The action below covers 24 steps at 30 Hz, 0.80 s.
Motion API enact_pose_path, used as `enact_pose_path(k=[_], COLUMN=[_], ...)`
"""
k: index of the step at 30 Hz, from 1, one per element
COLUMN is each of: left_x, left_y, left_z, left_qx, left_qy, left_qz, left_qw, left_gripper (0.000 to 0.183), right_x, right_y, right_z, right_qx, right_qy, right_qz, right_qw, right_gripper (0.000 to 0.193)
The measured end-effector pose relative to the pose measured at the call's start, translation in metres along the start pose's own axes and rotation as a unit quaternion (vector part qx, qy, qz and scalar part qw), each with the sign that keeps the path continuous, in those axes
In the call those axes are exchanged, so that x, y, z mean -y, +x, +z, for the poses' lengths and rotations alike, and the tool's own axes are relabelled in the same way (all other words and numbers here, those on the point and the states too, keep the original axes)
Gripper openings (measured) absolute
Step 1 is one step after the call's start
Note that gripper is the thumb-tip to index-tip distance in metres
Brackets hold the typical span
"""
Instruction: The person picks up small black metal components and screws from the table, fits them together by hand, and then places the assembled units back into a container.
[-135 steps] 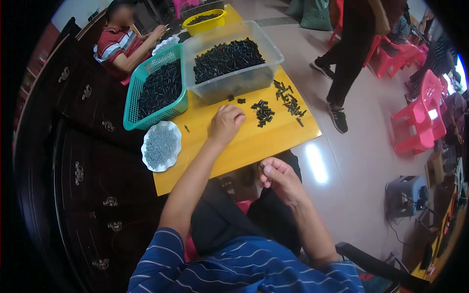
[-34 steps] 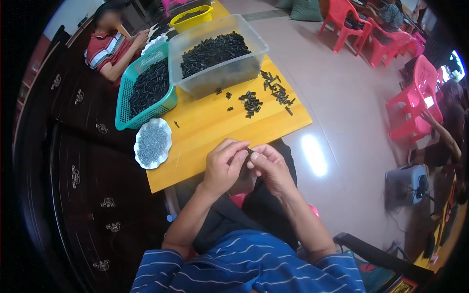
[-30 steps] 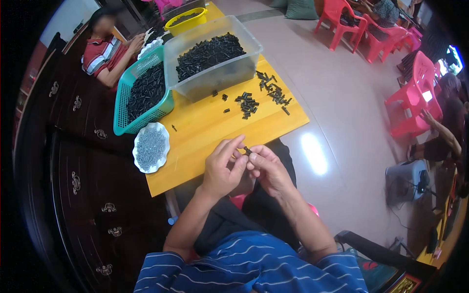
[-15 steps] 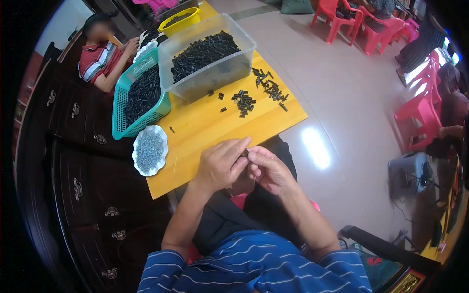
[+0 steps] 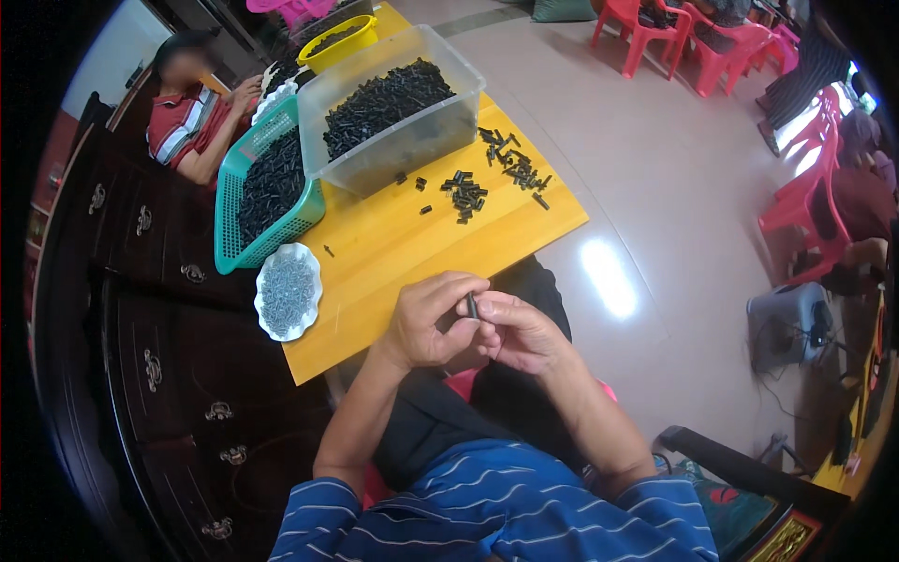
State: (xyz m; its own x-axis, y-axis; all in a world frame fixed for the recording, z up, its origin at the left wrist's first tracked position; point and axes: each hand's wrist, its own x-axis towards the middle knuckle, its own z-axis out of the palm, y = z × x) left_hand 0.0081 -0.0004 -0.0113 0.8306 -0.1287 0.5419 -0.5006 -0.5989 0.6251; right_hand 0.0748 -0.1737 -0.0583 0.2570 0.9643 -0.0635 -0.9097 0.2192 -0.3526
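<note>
Where 2 hands (image 5: 426, 318) (image 5: 523, 334) meet, a black piece (image 5: 472, 306) sits between fingertips (image 5: 490, 307).

The right hand (image 5: 524, 335) pinches a small dark part (image 5: 472, 306) near the edge of the yellow bench (image 5: 393, 253), and the left hand (image 5: 426, 320) curls close around it. On the bench stand a clear bin (image 5: 407, 164) and a green basket (image 5: 281, 244), both holding black pieces, and a white dish (image 5: 269, 326) of small silvery pieces.
</note>
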Motion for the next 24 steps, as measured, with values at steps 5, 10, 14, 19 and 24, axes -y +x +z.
enact_pose_path(k=[5,10,14,19,24], left_x=[0.002,0.002,-0.001,0.001,0.000], left_y=[-0.002,0.001,0.000,-0.006,-0.009], left_z=[-0.002,-0.012,-0.013,-0.010,-0.003], left_qx=[0.003,0.030,0.046,0.036,0.021], left_qy=[0.006,0.022,0.035,0.068,0.090], left_qz=[0.007,0.033,0.030,0.030,0.036], left_qw=[1.000,0.999,0.998,0.997,0.995], left_gripper=[0.034,0.044,0.041,0.034,0.038], right_x=[0.001,0.000,0.002,0.000,0.000], right_y=[0.000,0.001,0.001,0.002,0.001], right_z=[0.000,0.000,0.004,0.004,0.000], right_qx=[-0.012,-0.048,-0.047,-0.049,-0.034], right_qy=[-0.039,-0.111,-0.113,-0.096,-0.084], right_qz=[-0.009,-0.043,-0.036,-0.020,-0.011], right_qw=[0.999,0.992,0.992,0.994,0.996], right_gripper=[0.022,0.023,0.024,0.025,0.025])
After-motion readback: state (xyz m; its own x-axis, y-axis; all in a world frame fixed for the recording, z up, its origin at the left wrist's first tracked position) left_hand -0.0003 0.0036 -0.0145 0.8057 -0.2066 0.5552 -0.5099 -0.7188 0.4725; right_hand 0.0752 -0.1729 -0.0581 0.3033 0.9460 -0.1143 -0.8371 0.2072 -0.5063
